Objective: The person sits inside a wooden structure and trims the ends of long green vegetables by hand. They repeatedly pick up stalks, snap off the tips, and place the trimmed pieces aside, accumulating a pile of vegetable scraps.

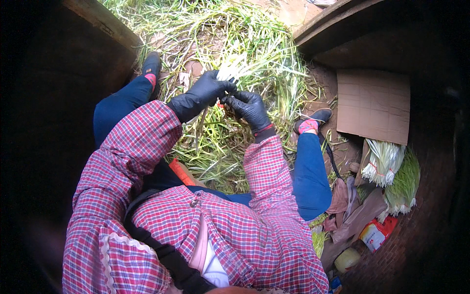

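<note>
Both hands wear black gloves and meet over the middle of the heap of green leaves (276, 61). The left hand (208, 90) is closed, its fingers wrapped over a bunch of pale stalks (234, 68), whose white part shows just above the knuckles, over the heap. The right hand (249, 109) is just beside it, also over the heap, its fingers bent inward and nearly shut; brownish strands (229, 110) show by its fingertips, but whether it pinches them or the bunch as well, I cannot tell.

The heap lies between the legs and spreads past the feet, with the left shoe (152, 68) at its left border and the right shoe (320, 116) at its right. A wooden edge (105, 22) bounds the heap at its upper left, and a dark panel (338, 19) slants in at its upper right. Between the heap and the cardboard sheet (374, 105) to its right runs a strip of brown floor (325, 88), narrowed by the right shoe. Below that cardboard, well to the right of the heap, lie a tied white bundle (383, 164) and a green bundle (404, 181). On the near side of the heap, the thighs and checked jacket (196, 215) close off the room, so the wider reach is over the heap's far part.
</note>
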Motion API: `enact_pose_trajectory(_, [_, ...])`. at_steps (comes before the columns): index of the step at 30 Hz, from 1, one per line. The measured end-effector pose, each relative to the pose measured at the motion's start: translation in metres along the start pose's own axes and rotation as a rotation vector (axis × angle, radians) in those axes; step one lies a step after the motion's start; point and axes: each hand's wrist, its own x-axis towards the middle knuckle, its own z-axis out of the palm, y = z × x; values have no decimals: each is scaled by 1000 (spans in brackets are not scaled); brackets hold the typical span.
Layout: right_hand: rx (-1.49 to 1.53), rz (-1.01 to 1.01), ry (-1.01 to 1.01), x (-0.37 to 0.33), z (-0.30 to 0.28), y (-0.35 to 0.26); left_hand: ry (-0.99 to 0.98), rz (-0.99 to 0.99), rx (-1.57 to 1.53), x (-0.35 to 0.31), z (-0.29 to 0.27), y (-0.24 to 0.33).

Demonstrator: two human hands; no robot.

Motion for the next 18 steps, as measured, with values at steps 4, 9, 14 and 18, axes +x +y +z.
enact_pose_trajectory(4, [-37, -166, 185, -1, 1, 0, -23, 110, -195, 5, -7, -1])
enact_pose_trajectory(9, [-359, -291, 325, -1, -2, 10, -36, 106, -108, -4, -13, 17])
enact_pose_trajectory(14, [-1114, -280, 400, -8, -28, 53, 24, 162, -173, -13, -40, 53])
enact_pose_trajectory(18, [-1503, 18, 339, -27, -52, 123, 31, 317, -154, -25, -72, 76])
